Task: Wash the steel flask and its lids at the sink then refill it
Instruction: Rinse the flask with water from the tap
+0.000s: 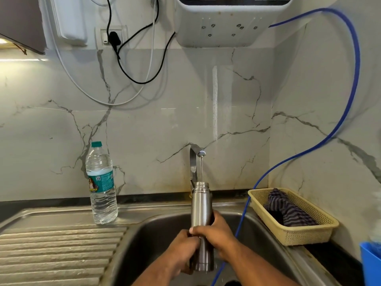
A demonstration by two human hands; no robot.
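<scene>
the flask (201, 205) is plain silver-grey. the water bottle (101, 182) is clear, with a teal cap and a teal printed label. the basket (309, 236) is pale yellow in a fine lattice. the cloth (292, 213) in it is striped dark blue and grey. the hose (358, 58) is bright blue. the wall (165, 120) is off-white marble with grey veins.

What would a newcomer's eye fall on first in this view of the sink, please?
The open steel flask, held upright over the sink by the left hand and right hand, catches a thin stream from the tap at centre. Next come the plastic water bottle standing on the steel ledge at left and the blue hose curving down the right wall.
</scene>
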